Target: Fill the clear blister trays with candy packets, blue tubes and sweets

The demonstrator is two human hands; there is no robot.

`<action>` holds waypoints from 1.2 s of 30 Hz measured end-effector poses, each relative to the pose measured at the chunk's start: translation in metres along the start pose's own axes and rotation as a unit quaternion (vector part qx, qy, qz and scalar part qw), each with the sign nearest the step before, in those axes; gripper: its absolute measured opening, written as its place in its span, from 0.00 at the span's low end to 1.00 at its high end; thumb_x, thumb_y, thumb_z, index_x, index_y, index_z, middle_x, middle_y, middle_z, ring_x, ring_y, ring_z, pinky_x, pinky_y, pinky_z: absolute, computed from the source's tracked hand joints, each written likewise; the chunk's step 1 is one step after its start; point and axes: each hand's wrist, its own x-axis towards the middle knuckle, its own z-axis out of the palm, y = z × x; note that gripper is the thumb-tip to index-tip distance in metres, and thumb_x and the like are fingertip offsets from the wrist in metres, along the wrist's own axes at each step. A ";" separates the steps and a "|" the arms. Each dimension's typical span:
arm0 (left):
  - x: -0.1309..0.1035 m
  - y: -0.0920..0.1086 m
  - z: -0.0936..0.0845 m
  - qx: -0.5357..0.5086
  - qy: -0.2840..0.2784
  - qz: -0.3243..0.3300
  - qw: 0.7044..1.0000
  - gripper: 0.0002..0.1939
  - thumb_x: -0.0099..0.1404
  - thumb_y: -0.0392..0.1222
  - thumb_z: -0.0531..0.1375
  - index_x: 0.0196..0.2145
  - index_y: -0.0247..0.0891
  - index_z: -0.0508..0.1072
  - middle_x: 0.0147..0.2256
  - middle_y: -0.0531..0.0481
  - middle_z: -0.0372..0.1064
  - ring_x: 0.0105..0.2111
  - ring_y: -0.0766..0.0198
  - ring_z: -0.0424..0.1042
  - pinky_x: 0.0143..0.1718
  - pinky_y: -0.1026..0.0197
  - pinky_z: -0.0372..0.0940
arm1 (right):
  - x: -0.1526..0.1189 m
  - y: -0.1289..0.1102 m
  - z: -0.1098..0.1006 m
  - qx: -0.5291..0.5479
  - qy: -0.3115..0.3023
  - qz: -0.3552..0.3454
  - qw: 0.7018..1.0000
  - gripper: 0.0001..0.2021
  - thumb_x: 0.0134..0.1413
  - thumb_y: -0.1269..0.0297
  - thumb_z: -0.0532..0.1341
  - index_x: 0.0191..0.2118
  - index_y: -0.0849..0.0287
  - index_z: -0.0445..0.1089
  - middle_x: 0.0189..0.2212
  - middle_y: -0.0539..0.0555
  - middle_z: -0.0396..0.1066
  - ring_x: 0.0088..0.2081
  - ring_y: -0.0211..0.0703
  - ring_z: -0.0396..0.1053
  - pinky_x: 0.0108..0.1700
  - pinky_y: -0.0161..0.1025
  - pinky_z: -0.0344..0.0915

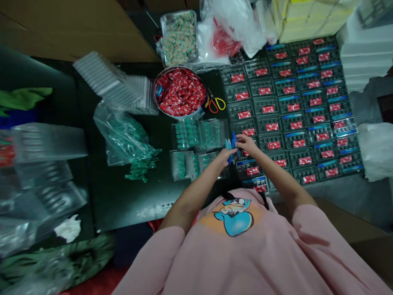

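Near the middle of the view, my left hand [225, 156] is closed on a small bunch of slim blue pieces [229, 144], some light and some dark blue. My right hand [246, 144] meets it from the right, its fingertips pinched at a dark blue piece [233, 139] in the same bunch. Both hands hover over the left edge of rows of clear plastic trays [268, 100]. Each tray carries a red packet [274, 145], and many also have a slim blue piece [293, 116]. The trays nearest my right hand are partly hidden under it.
Left of my hands lie trays of green pieces [186, 133] and a bag of green pieces [123, 131]. Behind them stand a round tin of red packets [181, 92], scissors [215, 104], a box of small pieces [179, 39] and stacked clear trays [104, 80].
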 end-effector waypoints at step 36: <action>0.027 0.046 -0.004 -0.105 -0.021 0.017 0.994 0.11 0.59 0.33 0.64 0.41 0.36 0.73 0.35 0.45 0.76 0.35 0.64 0.76 0.39 0.62 0.70 | 0.084 -0.044 -0.022 -0.029 -0.013 -0.022 0.999 0.16 0.53 0.60 0.61 0.46 0.59 0.71 0.34 0.50 0.73 0.34 0.38 0.70 0.40 0.38 0.71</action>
